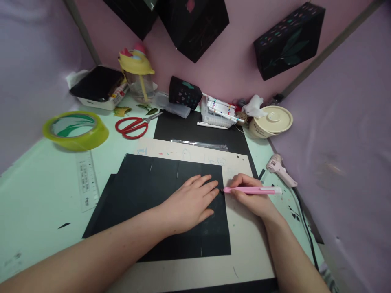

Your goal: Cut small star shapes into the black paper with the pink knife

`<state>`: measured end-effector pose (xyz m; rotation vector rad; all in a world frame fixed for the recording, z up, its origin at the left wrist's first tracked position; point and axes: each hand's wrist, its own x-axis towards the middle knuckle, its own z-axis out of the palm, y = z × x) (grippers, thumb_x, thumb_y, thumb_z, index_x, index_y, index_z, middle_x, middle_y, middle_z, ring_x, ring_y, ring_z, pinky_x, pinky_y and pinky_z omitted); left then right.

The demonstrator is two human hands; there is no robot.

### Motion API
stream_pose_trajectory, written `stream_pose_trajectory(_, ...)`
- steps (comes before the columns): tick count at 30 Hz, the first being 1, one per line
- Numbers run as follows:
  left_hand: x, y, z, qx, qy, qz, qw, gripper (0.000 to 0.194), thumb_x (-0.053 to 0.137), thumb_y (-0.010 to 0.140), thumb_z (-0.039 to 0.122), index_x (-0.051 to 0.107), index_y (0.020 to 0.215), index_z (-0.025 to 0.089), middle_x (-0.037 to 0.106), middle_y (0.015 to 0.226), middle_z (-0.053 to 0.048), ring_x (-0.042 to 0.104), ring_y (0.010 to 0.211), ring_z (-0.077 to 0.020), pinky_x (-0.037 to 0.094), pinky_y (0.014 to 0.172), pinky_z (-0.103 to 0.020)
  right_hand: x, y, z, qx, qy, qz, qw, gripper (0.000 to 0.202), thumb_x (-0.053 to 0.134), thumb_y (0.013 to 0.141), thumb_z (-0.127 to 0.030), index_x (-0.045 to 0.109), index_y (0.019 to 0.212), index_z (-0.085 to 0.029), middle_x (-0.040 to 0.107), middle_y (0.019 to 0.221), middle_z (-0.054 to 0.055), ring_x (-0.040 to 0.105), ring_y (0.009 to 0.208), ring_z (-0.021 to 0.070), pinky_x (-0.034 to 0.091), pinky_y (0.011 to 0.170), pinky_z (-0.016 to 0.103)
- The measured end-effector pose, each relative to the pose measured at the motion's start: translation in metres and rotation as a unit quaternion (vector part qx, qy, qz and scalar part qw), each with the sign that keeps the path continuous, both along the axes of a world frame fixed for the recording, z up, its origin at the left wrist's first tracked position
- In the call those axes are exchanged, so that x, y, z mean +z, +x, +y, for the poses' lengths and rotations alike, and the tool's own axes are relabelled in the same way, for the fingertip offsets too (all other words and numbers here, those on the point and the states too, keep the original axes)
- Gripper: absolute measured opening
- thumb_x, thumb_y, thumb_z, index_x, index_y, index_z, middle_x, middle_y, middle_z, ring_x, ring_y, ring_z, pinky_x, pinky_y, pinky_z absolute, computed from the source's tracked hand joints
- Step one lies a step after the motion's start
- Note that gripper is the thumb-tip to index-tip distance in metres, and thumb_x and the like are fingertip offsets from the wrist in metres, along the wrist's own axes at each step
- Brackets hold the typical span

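Observation:
My left hand point(192, 202) lies flat with spread fingers on a sheet of black paper point(146, 183), near its right edge. A pink pen point(250, 190) is gripped in my right hand point(250, 197), its dark tip touching or very close to the right edge of the black paper beside my left fingertips. Short light marks show on the black paper near its top and bottom edges. Under it is a larger pale board point(244, 244) with faint drawings along its top.
Yellow-green tape point(76, 130), a clear ruler point(87, 181) and red scissors point(132, 127) lie left. Behind stand a yellow-lidded bottle point(139, 77), a basket of pens point(218, 114) and a cream lidded bowl point(270, 121). A glue gun point(281, 170) with a cord lies right; black boxes point(290, 42) hang above.

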<state>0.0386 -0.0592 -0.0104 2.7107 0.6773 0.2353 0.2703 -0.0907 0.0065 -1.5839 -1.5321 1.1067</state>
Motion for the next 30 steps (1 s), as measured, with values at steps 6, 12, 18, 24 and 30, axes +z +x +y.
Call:
stream_pose_trajectory(6, 0.0003, 0.0004, 0.0006, -0.002, -0.001, -0.001, 1.0, 0.047, 0.047, 0.096, 0.041, 0.047, 0.136, 0.018, 0.042, 0.148, -0.005, 0.026, 0.141, -0.0258, 0.019, 0.115, -0.042, -0.001, 0.0008, 0.0006, 0.008, 0.0, 0.005, 1.0, 0.007, 0.061, 0.074, -0.015, 0.056, 0.071, -0.02, 0.064, 0.075, 0.0, 0.057, 0.069, 0.0151, 0.042, 0.063, 0.027)
stream_pose_trajectory(12, 0.0018, -0.0005, 0.0003, -0.002, -0.006, 0.004, 1.0, 0.047, 0.047, 0.096, 0.04, 0.046, 0.137, 0.018, 0.041, 0.149, -0.005, 0.025, 0.142, -0.026, 0.019, 0.115, -0.042, -0.0008, 0.0009, 0.0006, 0.012, -0.003, 0.002, 1.0, 0.007, 0.059, 0.075, -0.016, 0.055, 0.072, -0.02, 0.064, 0.074, 0.0, 0.056, 0.068, 0.0149, 0.041, 0.062, 0.026)
stream_pose_trajectory(18, 0.0019, -0.0002, 0.0003, -0.001, -0.011, 0.003, 1.0, 0.047, 0.047, 0.096, 0.04, 0.046, 0.137, 0.018, 0.041, 0.149, -0.005, 0.025, 0.142, -0.0262, 0.019, 0.115, -0.042, -0.0004, 0.0007, 0.0016, 0.004, -0.011, -0.006, 1.0, 0.007, 0.058, 0.075, -0.015, 0.055, 0.07, -0.02, 0.063, 0.072, -0.001, 0.055, 0.067, 0.0144, 0.04, 0.061, 0.025)
stream_pose_trajectory(24, -0.0003, 0.0002, 0.0004, -0.003, -0.005, 0.0, 1.0, 0.047, 0.047, 0.096, 0.04, 0.046, 0.137, 0.019, 0.041, 0.148, -0.005, 0.026, 0.142, -0.0257, 0.019, 0.115, -0.042, -0.0031, 0.0017, 0.0034, 0.003, -0.009, -0.003, 1.0, 0.009, 0.059, 0.074, -0.016, 0.053, 0.069, -0.02, 0.062, 0.069, -0.002, 0.054, 0.064, 0.0136, 0.039, 0.059, 0.024)
stream_pose_trajectory(30, -0.0005, 0.0001, 0.0003, -0.002, -0.003, -0.004, 1.0, 0.046, 0.048, 0.095, 0.04, 0.047, 0.136, 0.019, 0.042, 0.148, -0.005, 0.027, 0.141, -0.0258, 0.02, 0.115, -0.042, -0.0049, 0.0023, 0.0051, -0.001, -0.006, -0.01, 1.0, 0.008, 0.058, 0.073, -0.017, 0.053, 0.068, -0.02, 0.062, 0.067, -0.002, 0.053, 0.062, 0.0137, 0.038, 0.057, 0.024)
